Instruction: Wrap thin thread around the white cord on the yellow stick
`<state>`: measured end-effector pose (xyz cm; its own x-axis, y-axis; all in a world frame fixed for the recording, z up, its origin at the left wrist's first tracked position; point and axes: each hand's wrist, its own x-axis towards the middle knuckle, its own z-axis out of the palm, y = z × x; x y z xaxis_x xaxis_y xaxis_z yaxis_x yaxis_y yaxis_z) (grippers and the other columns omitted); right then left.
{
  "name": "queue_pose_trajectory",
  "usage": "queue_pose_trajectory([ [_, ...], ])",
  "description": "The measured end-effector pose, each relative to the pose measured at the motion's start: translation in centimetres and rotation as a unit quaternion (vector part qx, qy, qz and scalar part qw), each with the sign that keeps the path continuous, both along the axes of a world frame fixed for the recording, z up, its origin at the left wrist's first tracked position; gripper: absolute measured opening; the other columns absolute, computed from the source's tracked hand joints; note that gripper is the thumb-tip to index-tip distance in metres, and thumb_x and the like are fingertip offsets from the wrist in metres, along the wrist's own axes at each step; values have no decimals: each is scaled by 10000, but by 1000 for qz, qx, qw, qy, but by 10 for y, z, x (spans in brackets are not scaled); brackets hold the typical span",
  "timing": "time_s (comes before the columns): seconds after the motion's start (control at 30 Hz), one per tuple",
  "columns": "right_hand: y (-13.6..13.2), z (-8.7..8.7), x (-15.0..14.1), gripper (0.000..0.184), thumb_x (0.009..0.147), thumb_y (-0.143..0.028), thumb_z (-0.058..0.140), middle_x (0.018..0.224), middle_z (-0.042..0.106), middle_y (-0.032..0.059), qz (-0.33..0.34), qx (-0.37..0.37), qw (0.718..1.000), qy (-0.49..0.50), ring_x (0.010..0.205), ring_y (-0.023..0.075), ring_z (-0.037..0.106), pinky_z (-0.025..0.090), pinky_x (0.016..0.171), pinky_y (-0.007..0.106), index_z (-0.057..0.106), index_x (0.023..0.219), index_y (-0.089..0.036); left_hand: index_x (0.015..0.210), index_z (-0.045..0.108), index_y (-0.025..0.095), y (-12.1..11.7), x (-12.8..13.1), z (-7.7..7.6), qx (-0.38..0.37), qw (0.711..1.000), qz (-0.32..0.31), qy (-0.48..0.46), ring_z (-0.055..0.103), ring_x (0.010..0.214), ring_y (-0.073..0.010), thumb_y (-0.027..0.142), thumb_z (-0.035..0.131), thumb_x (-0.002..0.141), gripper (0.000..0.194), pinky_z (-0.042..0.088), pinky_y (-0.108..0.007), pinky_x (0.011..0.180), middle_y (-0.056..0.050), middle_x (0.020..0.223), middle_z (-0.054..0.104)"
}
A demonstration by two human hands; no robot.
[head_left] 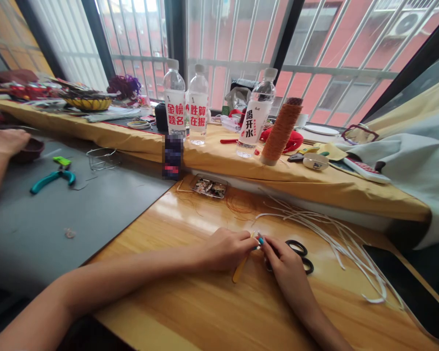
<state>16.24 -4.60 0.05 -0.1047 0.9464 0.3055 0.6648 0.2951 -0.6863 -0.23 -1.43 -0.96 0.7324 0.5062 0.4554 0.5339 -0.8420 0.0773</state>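
My left hand (225,249) rests on the wooden table (212,312), its fingers pinched on a thin yellowish strip (240,269) that slants down toward me. My right hand (286,265) meets it fingertip to fingertip, pinching the same small piece, where a bit of blue (260,240) shows. Black-handled scissors (303,256) lie just behind my right hand. A bundle of white strips (336,239) fans out to the right of both hands.
Three water bottles (175,100) and an orange thread cone (281,131) stand on the yellow-clothed ledge (241,165). Another person's hand (3,141) is at the far left by teal pliers (53,178) on a grey mat. A dark phone (409,287) lies at right.
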Motion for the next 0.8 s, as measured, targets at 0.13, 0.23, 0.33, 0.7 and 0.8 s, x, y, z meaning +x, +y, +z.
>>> queue_pose_trajectory([
  [0.13,1,-5,-2,218,824,-259,371,821,580,67,42,29,998,-31,775,178,537,421,714,300,569,857,-176,925,472,165,-2,0,1,20,1000,1,18,514,589,-108,207,351,824,163,346,-199,451,-19,787,538],
  [0.23,-1,-7,-4,199,831,-205,353,766,536,46,72,34,995,-57,713,162,520,426,667,281,549,858,-184,967,453,176,-1,1,0,16,1000,17,5,516,626,-112,217,352,824,179,374,-199,474,-26,828,517],
  [0.33,-3,-8,-4,192,832,-172,346,775,514,38,91,34,993,-63,715,154,514,425,660,267,529,888,-187,1029,426,204,-2,0,-1,11,1000,21,-7,512,651,-104,222,345,829,216,392,-195,488,-29,913,494],
  [0.7,-5,-4,-6,167,828,-159,351,724,490,29,114,5,990,-86,643,144,498,414,606,264,481,726,-180,852,459,147,-6,0,7,7,1000,21,-2,487,635,-106,212,300,831,173,390,-199,488,-48,879,512],
  [0.8,-5,-6,-5,167,821,-144,354,720,496,26,119,14,988,-101,629,141,505,417,587,255,484,723,-183,825,474,150,-6,1,7,-14,999,31,-15,485,613,-106,212,307,827,178,379,-199,490,-38,826,526],
])
